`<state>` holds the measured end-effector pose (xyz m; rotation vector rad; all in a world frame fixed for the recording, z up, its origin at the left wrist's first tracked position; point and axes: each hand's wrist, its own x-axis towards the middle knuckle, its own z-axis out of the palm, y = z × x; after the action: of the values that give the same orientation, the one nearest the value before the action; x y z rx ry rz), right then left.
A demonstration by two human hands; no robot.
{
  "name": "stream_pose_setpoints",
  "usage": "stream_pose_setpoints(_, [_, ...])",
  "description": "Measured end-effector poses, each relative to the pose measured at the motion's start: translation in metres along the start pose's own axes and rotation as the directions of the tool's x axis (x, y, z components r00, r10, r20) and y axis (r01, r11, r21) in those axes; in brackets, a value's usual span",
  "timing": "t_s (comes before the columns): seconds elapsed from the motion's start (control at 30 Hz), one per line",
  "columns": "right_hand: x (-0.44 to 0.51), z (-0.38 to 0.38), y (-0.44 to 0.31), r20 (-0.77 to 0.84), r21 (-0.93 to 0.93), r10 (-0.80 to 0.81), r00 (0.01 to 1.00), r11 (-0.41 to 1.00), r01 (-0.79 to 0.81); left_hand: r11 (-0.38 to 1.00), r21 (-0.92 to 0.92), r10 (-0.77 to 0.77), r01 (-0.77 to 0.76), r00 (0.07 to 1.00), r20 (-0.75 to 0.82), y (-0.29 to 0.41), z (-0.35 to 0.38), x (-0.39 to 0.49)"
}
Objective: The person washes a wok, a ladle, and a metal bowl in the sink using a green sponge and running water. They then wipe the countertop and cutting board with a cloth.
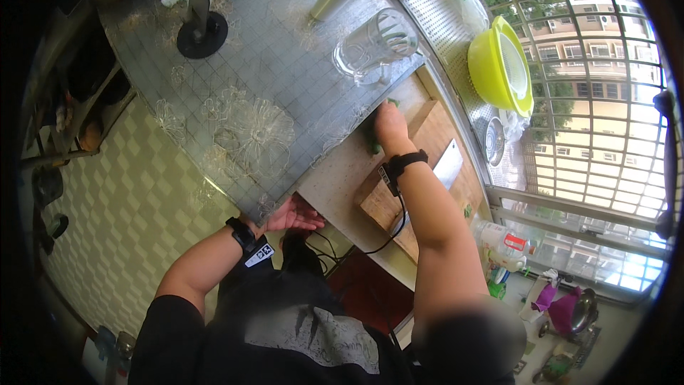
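Note:
My left hand [295, 215] is palm up with its fingers spread, holding nothing visible. It lies beside the hanging corner of the clear patterned table cover [251, 133], below the edge of the pale worktop [336, 171]. My right hand [391, 122] reaches down to the worktop, next to the cover's edge. Its fingers are bent and partly hidden. Dark green vegetable pieces [373, 144] show beside and under it, with a small green bit at the fingertips; whether it grips them is unclear. Under my right forearm, a cleaver [448, 163] lies on a thick wooden cutting board [425, 123].
A glass mug [377, 45] stands near the cover's right edge, and a black round stand [202, 35] further left. A yellow-green colander [499, 67] sits on the perforated sill by the barred window. Plastic bottles [502, 240] stand right of the board. A cable [387, 240] hangs from my right wristband.

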<state>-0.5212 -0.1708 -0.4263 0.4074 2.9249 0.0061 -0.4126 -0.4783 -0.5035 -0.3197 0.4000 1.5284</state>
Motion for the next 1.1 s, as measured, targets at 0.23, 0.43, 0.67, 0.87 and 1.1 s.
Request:
stream_pose_setpoints(0.23, [-0.095, -0.005, -0.056, 0.242, 0.002, -0.352, 0.904, 0.932, 0.363, 1.0, -0.015, 0.018, -0.017, 0.995, 0.096, -0.003, -0.005, 0.003])
stream_pose_setpoints(0.43, [-0.019, -0.022, -0.003, 0.149, -0.259, -0.127, 0.981, 0.952, 0.162, 0.998, -0.02, 0.056, -0.054, 0.992, 0.112, -0.007, -0.011, 0.005])
stream_pose_setpoints(0.67, [-0.067, -0.002, -0.029, 0.21, -0.454, -0.288, 0.934, 0.818, 0.354, 0.999, 0.014, 0.048, -0.049, 0.996, 0.076, -0.004, -0.005, 0.003])
stream_pose_setpoints(0.87, [-0.174, 0.008, -0.119, 0.318, -0.339, -0.361, 0.877, 0.82, 0.461, 1.0, 0.007, -0.001, 0.001, 1.0, 0.011, -0.009, -0.015, 0.012])
stream_pose_setpoints(1.1, [-0.223, 0.002, -0.149, -0.016, 0.327, -0.104, 0.994, 0.939, 0.104, 0.99, -0.136, 0.031, -0.032, 0.999, -0.01, -0.013, -0.013, 0.014])
